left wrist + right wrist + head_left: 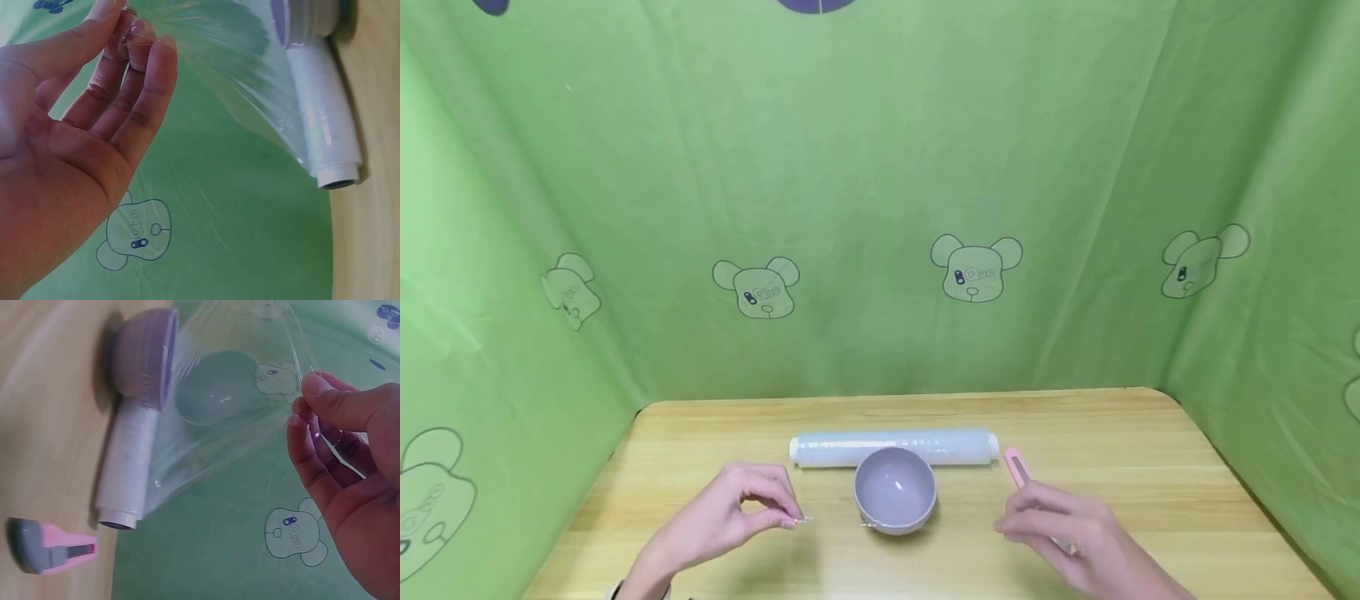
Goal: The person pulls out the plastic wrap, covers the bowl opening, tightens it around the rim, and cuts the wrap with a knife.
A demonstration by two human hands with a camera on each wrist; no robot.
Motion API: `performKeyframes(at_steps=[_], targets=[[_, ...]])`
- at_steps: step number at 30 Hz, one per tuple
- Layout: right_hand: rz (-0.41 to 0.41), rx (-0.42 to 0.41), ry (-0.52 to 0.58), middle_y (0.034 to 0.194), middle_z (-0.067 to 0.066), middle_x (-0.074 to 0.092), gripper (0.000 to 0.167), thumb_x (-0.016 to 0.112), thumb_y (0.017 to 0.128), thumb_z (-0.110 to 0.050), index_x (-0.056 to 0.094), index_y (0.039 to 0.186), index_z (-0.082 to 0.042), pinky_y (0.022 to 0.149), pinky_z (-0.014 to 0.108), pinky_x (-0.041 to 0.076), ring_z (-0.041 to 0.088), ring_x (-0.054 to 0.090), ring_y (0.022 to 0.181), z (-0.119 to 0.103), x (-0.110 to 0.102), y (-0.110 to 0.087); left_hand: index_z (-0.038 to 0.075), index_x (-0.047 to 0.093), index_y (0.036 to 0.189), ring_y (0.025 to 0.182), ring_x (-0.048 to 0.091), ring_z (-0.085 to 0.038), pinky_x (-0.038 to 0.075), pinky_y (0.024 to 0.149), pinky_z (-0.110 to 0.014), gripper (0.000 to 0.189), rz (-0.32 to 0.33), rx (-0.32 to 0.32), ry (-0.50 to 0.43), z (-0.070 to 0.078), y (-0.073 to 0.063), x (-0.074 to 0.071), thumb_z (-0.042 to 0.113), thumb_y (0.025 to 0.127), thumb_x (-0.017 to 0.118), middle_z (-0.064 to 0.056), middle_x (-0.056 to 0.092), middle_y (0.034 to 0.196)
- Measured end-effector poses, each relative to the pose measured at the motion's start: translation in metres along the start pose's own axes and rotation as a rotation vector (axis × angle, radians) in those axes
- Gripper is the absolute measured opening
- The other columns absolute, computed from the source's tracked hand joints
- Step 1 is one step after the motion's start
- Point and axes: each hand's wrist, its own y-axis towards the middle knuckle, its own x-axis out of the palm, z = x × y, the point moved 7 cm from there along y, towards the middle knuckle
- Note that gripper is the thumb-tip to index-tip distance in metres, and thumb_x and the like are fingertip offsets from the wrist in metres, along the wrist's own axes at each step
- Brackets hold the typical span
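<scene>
A clear sheet of plastic wrap [206, 447] stretches from its roll [835, 449] toward both hands. My left hand [741, 512] pinches one end of the sheet between thumb and fingertips, left of the purple-grey bowl [895, 492]. On the bowl's right, the thumb and fingers of my right hand [1075, 533] pinch another part of the sheet. Both hands are raised off the table. The bowl stands upright in front of the roll, hiding part of it. In the head view the film itself barely shows, so its exact cover over the bowl is hard to tell.
A pink box cutter [1017, 467] with a grey end [26, 545] lies on the wooden table [715, 425], right of the roll and partly behind my right hand in the head view. Green curtains [865, 167] with bear-head prints enclose the table's back and sides.
</scene>
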Motion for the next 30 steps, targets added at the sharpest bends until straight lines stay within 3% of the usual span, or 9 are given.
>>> performKeyframes(at_steps=[3, 10, 16, 30], targets=[[-0.022, 0.002, -0.011, 0.099, 0.002, 0.067, 0.016, 0.06, 0.104, -0.014, 0.075, 0.105, -0.008, 0.072, 0.012, 0.053, 0.006, 0.062, 0.085, -0.001, 0.005, -0.01, 0.018, 0.078, 0.097, 0.082, 0.066, -0.007, 0.059, 0.07, -0.025, 0.018, -0.017, -0.006, 0.006, -0.001, -0.003, 0.006, 0.002, 0.09, 0.075, 0.005, 0.072, 0.092], [-0.087, 0.031, 0.0, 0.101, -0.003, 0.065, 0.018, 0.058, 0.106, -0.016, 0.075, 0.107, -0.01, 0.075, 0.01, 0.053, 0.004, 0.062, 0.088, 0.003, 0.015, -0.026, 0.016, 0.078, 0.095, 0.084, 0.067, -0.005, 0.06, 0.074, -0.025, 0.015, -0.053, -0.004, 0.008, -0.006, -0.011, 0.017, 0.002, 0.09, 0.075, 0.005, 0.072, 0.091], [-0.1, 0.008, 0.021, 0.1, -0.003, 0.064, 0.019, 0.057, 0.106, -0.013, 0.075, 0.108, -0.009, 0.076, 0.011, 0.053, 0.005, 0.063, 0.088, 0.005, 0.021, -0.033, 0.014, 0.079, 0.094, 0.085, 0.068, -0.004, 0.06, 0.075, -0.024, 0.012, -0.074, -0.015, 0.016, -0.012, -0.016, 0.024, 0.004, 0.089, 0.075, 0.002, 0.074, 0.092], [-0.137, 0.117, 0.037, 0.099, -0.008, 0.064, 0.015, 0.061, 0.104, -0.016, 0.075, 0.106, -0.015, 0.076, 0.008, 0.051, 0.001, 0.062, 0.085, 0.011, 0.039, -0.059, 0.012, 0.078, 0.092, 0.089, 0.067, -0.004, 0.06, 0.08, -0.024, 0.006, -0.117, -0.076, -0.01, -0.025, -0.029, 0.048, 0.007, 0.091, 0.075, 0.004, 0.073, 0.093]])
